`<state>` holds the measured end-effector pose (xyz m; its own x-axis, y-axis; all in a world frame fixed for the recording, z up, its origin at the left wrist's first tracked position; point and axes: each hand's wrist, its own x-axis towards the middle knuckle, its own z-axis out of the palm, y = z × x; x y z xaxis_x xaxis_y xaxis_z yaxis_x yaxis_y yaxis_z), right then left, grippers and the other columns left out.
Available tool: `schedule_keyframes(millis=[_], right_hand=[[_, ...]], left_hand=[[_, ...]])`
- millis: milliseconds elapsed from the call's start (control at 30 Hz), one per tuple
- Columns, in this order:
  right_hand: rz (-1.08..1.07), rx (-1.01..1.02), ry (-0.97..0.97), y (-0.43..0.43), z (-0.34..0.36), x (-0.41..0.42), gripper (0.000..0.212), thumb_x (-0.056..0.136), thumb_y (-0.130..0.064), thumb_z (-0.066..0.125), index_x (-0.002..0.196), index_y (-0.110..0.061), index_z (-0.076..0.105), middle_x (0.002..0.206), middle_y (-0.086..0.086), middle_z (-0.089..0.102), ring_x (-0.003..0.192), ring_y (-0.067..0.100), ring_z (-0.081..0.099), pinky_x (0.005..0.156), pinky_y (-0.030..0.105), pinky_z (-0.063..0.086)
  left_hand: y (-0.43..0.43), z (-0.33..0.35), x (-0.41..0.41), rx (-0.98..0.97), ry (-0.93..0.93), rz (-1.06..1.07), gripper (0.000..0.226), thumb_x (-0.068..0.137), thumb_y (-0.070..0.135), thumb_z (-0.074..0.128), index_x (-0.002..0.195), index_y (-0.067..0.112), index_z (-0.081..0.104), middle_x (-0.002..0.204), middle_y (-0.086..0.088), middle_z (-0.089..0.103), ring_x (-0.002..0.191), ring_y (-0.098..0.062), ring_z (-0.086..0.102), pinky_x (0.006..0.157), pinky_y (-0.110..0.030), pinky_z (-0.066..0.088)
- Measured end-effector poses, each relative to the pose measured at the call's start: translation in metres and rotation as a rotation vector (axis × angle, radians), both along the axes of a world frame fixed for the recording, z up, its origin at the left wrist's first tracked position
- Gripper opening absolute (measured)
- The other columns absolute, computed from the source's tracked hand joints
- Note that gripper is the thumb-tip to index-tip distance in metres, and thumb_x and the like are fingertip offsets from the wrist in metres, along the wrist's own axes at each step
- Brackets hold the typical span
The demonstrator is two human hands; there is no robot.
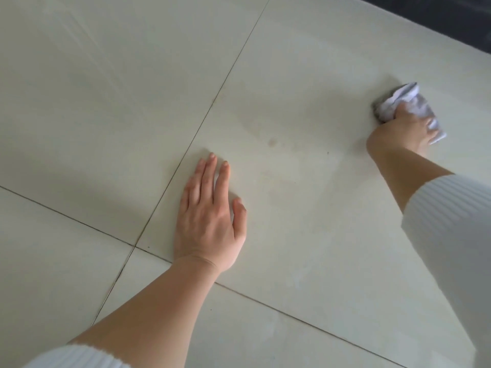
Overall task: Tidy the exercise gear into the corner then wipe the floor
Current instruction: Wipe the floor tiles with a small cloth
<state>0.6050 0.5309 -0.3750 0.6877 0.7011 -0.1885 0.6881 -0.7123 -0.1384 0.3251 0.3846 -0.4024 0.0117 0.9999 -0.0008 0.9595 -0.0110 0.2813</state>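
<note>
A pale tiled floor point(305, 75) fills the view. At the right, my right hand point(398, 134) grips a crumpled white and grey cloth point(403, 99) and presses it onto the tile. My left hand point(210, 213) lies flat on the floor near the middle, fingers straight and together, palm down, holding nothing. A small brownish smudge point(272, 142) marks the tile between the two hands. No exercise gear is in view.
Dark grout lines point(202, 123) cross just left of my left hand. A dark strip point(451, 14), a wall base or mat, runs along the top right corner. Both forearms wear white ribbed sleeves pushed up.
</note>
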Motion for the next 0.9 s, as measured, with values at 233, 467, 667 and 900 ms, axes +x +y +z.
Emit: schedule_keyframes(millis=[233,467,667,900], right_hand=[[0.391,0.049,0.061,0.035,0.004,-0.079,0.065,0.092,-0.01,0.035,0.15,-0.036,0.021,0.159,0.009,0.015,0.145,0.037,0.008,0.118,0.05,0.014],[0.854,0.009,0.19,-0.002,0.011,-0.104,0.074,0.09,0.002,0.025,0.143,-0.05,0.031,0.161,-0.002,0.011,0.147,0.033,-0.002,0.113,0.04,0.024],[0.945,-0.014,0.223,-0.055,0.016,-0.114,0.07,0.092,-0.001,0.025,0.143,-0.049,0.032,0.161,-0.003,0.009,0.147,0.031,-0.003,0.114,0.04,0.022],[0.932,0.008,0.244,-0.146,0.013,-0.112,0.071,0.093,0.0,0.027,0.145,-0.047,0.026,0.161,-0.006,0.007,0.148,0.028,-0.006,0.117,0.036,0.017]], left_hand=[[0.0,-0.001,0.001,-0.003,0.002,0.006,0.061,0.091,0.035,0.031,0.147,0.012,0.03,0.158,-0.007,0.022,0.146,-0.023,0.018,0.116,-0.039,0.02],[0.001,-0.001,0.002,0.016,-0.003,0.003,0.061,0.089,0.035,0.032,0.145,0.011,0.033,0.156,-0.008,0.026,0.145,-0.024,0.02,0.114,-0.04,0.023],[0.001,-0.002,0.001,0.031,-0.043,-0.007,0.061,0.09,0.035,0.032,0.146,0.012,0.032,0.157,-0.008,0.024,0.145,-0.024,0.018,0.115,-0.039,0.018],[0.003,-0.002,-0.003,0.046,-0.127,-0.045,0.062,0.092,0.028,0.029,0.149,0.004,0.023,0.158,-0.013,0.02,0.147,-0.024,0.014,0.12,-0.035,0.01]])
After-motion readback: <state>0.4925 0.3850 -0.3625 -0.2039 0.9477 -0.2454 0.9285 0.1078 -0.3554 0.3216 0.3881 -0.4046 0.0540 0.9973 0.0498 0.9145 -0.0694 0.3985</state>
